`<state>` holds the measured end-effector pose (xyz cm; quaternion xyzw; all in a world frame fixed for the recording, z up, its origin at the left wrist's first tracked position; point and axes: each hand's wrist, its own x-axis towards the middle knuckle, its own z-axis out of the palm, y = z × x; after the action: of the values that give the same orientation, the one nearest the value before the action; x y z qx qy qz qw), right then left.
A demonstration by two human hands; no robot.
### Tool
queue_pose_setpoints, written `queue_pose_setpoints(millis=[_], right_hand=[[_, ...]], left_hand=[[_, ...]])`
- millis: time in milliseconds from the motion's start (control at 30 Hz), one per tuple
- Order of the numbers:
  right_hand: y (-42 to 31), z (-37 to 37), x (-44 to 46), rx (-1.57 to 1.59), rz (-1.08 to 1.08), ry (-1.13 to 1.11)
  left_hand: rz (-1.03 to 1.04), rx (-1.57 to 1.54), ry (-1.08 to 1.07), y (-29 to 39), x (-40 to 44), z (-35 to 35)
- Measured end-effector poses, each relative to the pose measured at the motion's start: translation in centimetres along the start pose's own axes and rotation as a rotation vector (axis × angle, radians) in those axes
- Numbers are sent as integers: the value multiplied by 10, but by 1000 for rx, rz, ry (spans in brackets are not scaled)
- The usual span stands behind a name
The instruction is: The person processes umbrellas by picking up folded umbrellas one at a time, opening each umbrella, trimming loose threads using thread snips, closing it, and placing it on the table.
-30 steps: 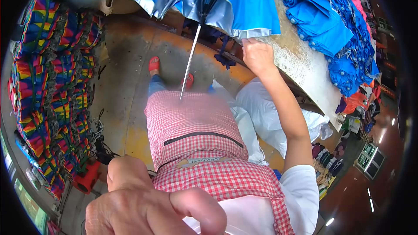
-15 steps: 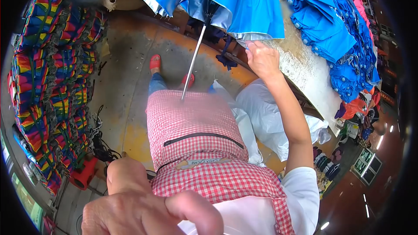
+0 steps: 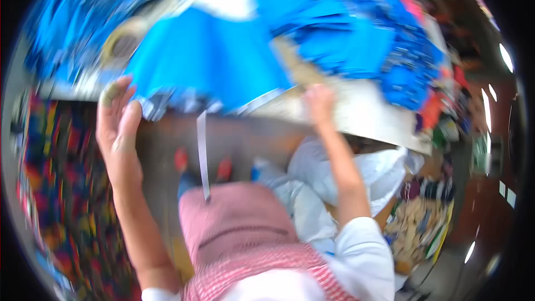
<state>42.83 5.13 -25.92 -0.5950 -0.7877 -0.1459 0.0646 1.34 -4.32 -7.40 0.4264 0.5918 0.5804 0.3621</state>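
A blue umbrella [image 3: 206, 61] with a silvery underside hangs partly open over the table's front edge. Its metal shaft [image 3: 202, 156] slants down to the red checked apron [image 3: 239, 217] on my lap. At the canopy's left edge is my left hand [image 3: 120, 114], open, thumb apart from the fingers and a wrap on one finger; whether it touches the cloth is unclear. My right hand [image 3: 319, 103] is closed and blurred, just right of the canopy's right corner. Anything between its fingers is too smeared to make out.
Folded blue umbrellas [image 3: 345, 36] lie on the white table [image 3: 368, 103], with more blue cloth [image 3: 100, 11] at left. A tape roll [image 3: 123, 42] sits beside the canopy. White plastic bags [image 3: 312, 206] are below; multicoloured bundles [image 3: 67, 189] stand at left.
My left hand has risen from low in front of the camera to the canopy's left edge. The view has shifted, and my right hand now appears apart from the hem it was at.
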Motion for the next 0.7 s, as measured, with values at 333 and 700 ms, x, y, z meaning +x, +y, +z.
queue_pose_setpoints(millis=[333, 700], right_hand=[[-80, -121, -148, 460, 227, 115], [-83, -102, -293, 502, 737, -271]], left_hand=[[-141, 1076, -191, -207, 134, 128], [702, -33, 173, -4, 247, 31]])
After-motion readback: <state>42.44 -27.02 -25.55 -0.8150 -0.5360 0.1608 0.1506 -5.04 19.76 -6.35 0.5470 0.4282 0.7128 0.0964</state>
